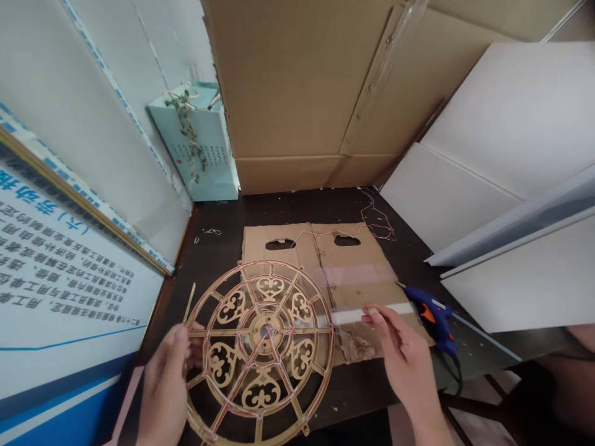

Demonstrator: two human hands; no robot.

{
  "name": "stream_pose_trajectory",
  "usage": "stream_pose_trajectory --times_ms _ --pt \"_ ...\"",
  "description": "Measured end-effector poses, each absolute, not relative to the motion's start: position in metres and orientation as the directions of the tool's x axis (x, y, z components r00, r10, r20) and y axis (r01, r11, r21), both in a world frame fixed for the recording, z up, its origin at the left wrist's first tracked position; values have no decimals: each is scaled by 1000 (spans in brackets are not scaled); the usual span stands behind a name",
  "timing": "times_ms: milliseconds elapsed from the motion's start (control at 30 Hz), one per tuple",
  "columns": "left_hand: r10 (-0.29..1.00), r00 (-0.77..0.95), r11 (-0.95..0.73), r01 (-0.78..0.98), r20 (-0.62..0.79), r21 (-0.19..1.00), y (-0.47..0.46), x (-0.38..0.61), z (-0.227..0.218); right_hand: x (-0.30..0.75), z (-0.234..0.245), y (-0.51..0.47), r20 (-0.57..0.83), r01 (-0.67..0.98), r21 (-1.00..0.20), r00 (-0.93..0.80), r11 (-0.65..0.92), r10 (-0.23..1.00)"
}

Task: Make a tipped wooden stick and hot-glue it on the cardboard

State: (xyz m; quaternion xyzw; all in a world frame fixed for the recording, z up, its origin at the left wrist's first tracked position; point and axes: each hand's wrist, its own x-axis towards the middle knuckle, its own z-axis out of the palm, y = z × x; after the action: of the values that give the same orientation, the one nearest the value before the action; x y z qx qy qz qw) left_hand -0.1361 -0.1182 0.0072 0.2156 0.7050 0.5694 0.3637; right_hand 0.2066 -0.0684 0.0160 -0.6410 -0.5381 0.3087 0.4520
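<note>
L fingers [180, 337] gripping ornate wheel [258, 339], dark tbl [288, 207] (cardbd sheet [365, 292] atop), white panels [502, 130]

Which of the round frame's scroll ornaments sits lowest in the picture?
The bottom-centre scroll ornament on the round frame; the other five all sit higher.

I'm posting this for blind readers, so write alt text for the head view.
The left hand holds an ornate gold wheel at a table; the right hand is raised beside it, above flat cardboard, and a blue glue gun lies farther right.
</note>
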Motion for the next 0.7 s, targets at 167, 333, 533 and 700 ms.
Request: stream_pose_trajectory --times_ms 167,333,533,700 --pt "726 -641 267 -74 -251 961 -120 -137 5 206 22 -71 -15 240 -969 180 -59 984" --pt "663 -670 281 -189 -333 941 -115 -139 8 208 31 -73 -55 146 -986 184 -83 981" --pt "680 -682 160 -222 -271 962 -76 -142 35 219 28 -75 -117 103 -985 205 -140 972" --pt "772 -625 203 72 -115 976 -40 -154 31 219 20 -79 -212 -15 -977 182 -212 960"
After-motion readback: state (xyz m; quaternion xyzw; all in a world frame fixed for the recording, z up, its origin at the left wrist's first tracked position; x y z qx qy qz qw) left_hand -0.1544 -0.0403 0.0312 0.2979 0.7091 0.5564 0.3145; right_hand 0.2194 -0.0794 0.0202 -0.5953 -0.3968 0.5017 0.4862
